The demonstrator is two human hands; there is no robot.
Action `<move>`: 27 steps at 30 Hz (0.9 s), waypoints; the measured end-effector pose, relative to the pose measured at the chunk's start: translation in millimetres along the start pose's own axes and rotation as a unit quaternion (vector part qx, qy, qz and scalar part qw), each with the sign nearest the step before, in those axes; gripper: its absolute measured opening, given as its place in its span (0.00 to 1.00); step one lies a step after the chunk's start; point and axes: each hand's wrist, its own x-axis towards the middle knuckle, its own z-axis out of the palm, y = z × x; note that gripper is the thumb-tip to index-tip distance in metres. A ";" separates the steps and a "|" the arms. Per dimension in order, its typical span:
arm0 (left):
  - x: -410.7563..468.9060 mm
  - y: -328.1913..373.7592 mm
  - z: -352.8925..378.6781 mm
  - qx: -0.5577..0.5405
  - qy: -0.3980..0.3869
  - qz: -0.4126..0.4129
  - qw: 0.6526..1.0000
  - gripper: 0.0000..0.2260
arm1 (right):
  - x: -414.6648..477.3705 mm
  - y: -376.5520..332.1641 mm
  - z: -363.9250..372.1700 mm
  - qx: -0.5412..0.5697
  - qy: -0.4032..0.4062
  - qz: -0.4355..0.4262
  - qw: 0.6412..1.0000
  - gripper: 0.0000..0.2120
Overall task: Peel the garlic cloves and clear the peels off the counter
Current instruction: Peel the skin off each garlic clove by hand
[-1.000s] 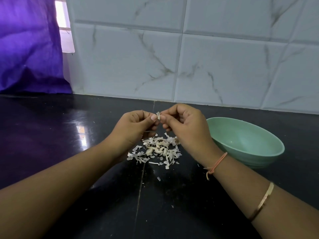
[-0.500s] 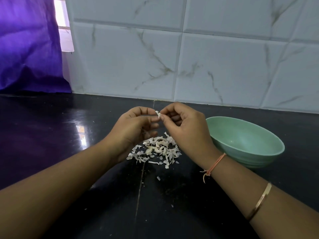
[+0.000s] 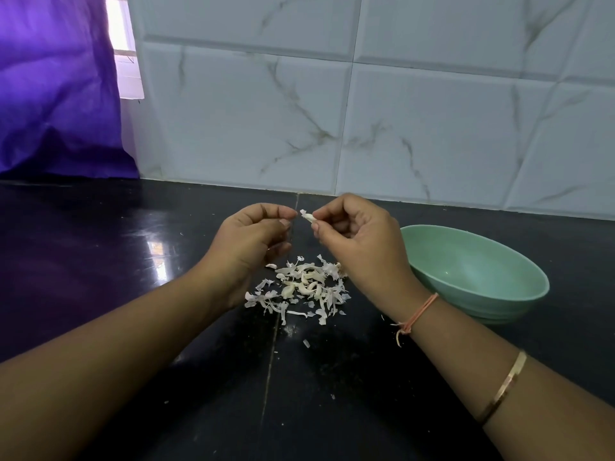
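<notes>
While the right hand (image 3: 352, 237) pinches a small pale garlic clove (image 3: 307, 216) between thumb and forefinger, it holds it up above the counter (image 3: 100, 261), just far of the pile of peels (image 3: 299, 287). That height likely lets loosened skin drop straight onto the heap rather than scatter. The left hand (image 3: 249, 237) hangs just left of the clove, apart from it. Its fingers are curled and its thumb and forefinger tips are close together, as if for plucking. Whether they hold a sliver of skin cannot be told.

Below and between the two wrists, the peels lie in one loose heap over a seam in the counter. A few stray flecks (image 3: 306, 343) lie nearer to the person. Keeping the waste gathered should make the later clearing a single sweep. Some thicker curved pieces sit in the heap, and it is unclear whether they are cloves or skin.

A green bowl (image 3: 466, 271) stands just right of the right hand, touching neither the hand nor the heap. It is probably placed on the working side so a finished clove travels only a short way. A thread (image 3: 419, 314) and a bangle (image 3: 506, 384) circle the right forearm. At the far edge rises a tiled wall (image 3: 399, 128), with purple cloth (image 3: 50, 94) at the far left. Peeling seems to be under way, and the peels are not yet cleared.
</notes>
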 end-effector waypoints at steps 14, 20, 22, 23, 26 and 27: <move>-5.3 1.8 2.9 0.008 -0.033 0.005 0.999 0.02 | 1.0 -2.2 0.0 0.041 -0.028 0.039 0.998 0.10; -4.9 1.6 1.7 0.005 -0.026 0.008 1.000 0.02 | 0.3 -0.9 -0.1 0.099 -0.054 0.107 0.988 0.01; -5.6 1.9 2.0 0.013 -0.024 -0.001 1.000 0.01 | 0.5 -1.0 -1.4 0.117 -0.052 0.108 0.986 0.02; -5.8 2.1 2.1 0.017 -0.023 -0.005 1.000 0.01 | 0.6 -0.6 -2.4 0.118 -0.052 0.106 0.986 0.02; -6.3 1.9 2.1 0.049 -0.021 0.000 0.999 0.02 | 0.3 -0.8 -3.4 0.073 -0.043 0.083 0.993 0.03; -6.3 1.7 2.0 0.067 -0.022 0.009 0.997 0.03 | 0.2 -0.5 -3.0 0.039 -0.034 0.067 0.996 0.03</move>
